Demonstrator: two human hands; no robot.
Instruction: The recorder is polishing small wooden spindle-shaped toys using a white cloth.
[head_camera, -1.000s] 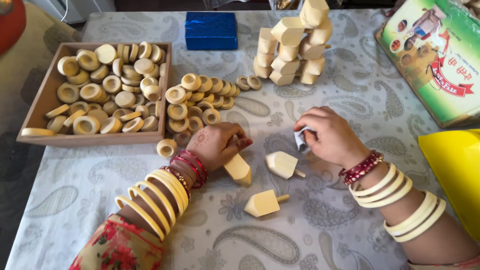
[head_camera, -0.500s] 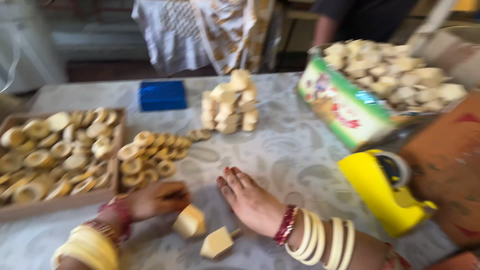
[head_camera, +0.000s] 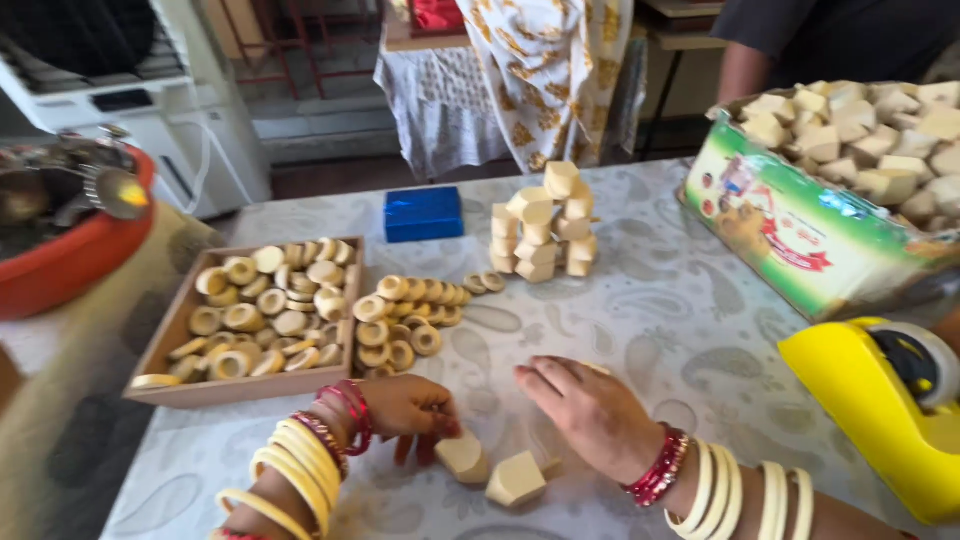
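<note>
- Left hand (head_camera: 405, 408) curls its fingers on a pale wooden block (head_camera: 462, 457) on the bench (head_camera: 640, 300).
- Right hand (head_camera: 590, 410) lies flat, grasping nothing, just beside a second block (head_camera: 516, 480).
- Green printed carton (head_camera: 800, 235) of blocks, right rear.
- Flat blue box (head_camera: 424, 213), centre rear.
- Yellow tape dispenser (head_camera: 880, 410), right edge.

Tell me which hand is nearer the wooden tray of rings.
Left. The left hand rests just below the wooden tray; the right hand lies farther right, past the wooden blocks.
</note>
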